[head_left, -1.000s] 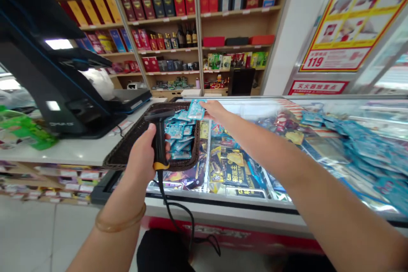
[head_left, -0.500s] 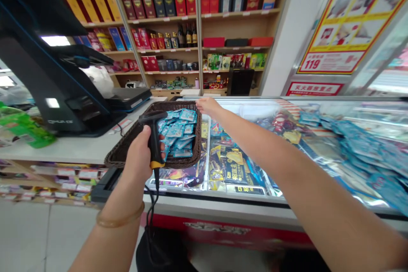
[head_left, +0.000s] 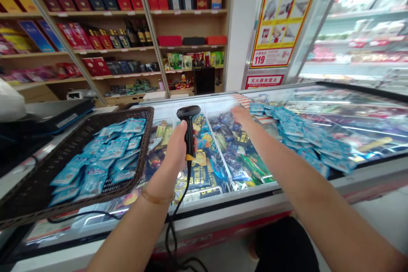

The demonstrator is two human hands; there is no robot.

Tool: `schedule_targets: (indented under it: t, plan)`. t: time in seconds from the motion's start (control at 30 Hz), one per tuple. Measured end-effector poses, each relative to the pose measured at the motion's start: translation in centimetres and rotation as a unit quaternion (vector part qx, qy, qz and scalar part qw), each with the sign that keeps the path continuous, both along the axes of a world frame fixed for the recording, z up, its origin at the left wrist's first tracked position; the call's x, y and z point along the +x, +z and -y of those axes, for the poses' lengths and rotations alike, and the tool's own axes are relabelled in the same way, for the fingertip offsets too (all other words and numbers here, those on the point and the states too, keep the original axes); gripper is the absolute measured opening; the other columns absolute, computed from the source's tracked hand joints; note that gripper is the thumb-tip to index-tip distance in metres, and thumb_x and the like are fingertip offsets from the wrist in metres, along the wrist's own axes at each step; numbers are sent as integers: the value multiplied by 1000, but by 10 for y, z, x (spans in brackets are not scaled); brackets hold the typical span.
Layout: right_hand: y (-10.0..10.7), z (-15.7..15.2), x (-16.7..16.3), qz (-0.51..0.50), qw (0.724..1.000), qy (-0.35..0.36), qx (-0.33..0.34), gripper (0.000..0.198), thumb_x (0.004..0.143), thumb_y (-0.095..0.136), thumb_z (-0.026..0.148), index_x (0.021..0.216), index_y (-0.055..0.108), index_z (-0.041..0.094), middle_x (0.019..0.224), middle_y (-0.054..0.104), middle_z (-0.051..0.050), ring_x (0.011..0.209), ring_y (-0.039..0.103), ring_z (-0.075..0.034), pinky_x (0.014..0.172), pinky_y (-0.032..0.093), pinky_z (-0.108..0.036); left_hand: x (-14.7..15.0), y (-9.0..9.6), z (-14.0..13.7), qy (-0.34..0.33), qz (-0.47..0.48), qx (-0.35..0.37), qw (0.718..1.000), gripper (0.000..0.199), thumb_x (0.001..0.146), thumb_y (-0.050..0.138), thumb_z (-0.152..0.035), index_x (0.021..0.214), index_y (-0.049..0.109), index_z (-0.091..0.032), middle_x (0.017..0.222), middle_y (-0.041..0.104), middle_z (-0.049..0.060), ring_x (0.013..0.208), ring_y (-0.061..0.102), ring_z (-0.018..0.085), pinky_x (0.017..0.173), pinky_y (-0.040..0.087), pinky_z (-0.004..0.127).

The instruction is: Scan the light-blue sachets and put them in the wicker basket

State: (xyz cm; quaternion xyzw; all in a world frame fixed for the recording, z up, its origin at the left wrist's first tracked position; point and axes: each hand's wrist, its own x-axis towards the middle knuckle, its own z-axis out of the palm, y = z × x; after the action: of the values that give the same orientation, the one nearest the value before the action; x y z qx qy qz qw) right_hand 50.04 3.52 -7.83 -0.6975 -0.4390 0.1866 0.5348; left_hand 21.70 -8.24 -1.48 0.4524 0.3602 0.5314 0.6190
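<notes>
My left hand (head_left: 178,140) is wrapped round the grip of a black barcode scanner (head_left: 188,114) with a yellow base, held over the glass top of a chest freezer (head_left: 259,197). Its cable hangs down in front of the freezer. My right hand (head_left: 241,114) reaches across the glass, near the left end of a spread-out pile of blue packets (head_left: 306,131); its fingers are smeared by motion. To the left, a brown woven basket (head_left: 148,136) holds more blue packets (head_left: 110,153). A gap lies between the scanner and the basket.
Under the glass lie ice-cream packs (head_left: 200,174) in wire-divided sections. Part of a dark checkout machine (head_left: 60,114) stands at far left. Behind are shelves (head_left: 191,11) of boxes and bottles, and a red-and-yellow poster (head_left: 276,17). A lit display case (head_left: 366,34) stands at right.
The view has turned right. My left hand has carried the scanner from over the basket to the freezer glass. My right hand has moved from the basket's edge towards the spread-out packets.
</notes>
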Motion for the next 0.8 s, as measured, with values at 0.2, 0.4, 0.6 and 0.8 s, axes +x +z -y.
schedule_targets:
  t: [0.2,0.4,0.6,0.8]
  plan:
    - [-21,10,60,120,988,-82,-58,24,85,56,17,102,73,13,117,71,-16,121,61,-29,109,42,-43,25,-31,-17,-18,-37,21,999,51,74,66,-67,85,53,-19,64,58,-3,39,47,8,36,37,23]
    - [-22,-12,91,311,927,-117,-172,63,90,57,30,147,45,7,156,37,-25,146,32,-37,117,29,-51,20,-53,-14,-26,-73,17,997,53,74,67,-68,91,53,-19,74,62,-1,43,49,7,37,37,21]
    - [-32,-28,98,359,890,-113,-259,59,94,47,37,145,48,8,158,33,-25,151,18,-42,116,17,-65,18,-58,-14,-38,-67,23,997,56,74,65,-70,95,53,-20,75,62,-1,41,48,8,36,38,23]
    - [-36,-14,56,381,904,-25,-192,41,95,48,36,128,63,16,138,55,-20,129,52,-36,107,39,-54,18,-57,-12,-46,-68,24,996,50,78,64,-66,93,54,-19,78,61,-1,45,49,8,36,40,22]
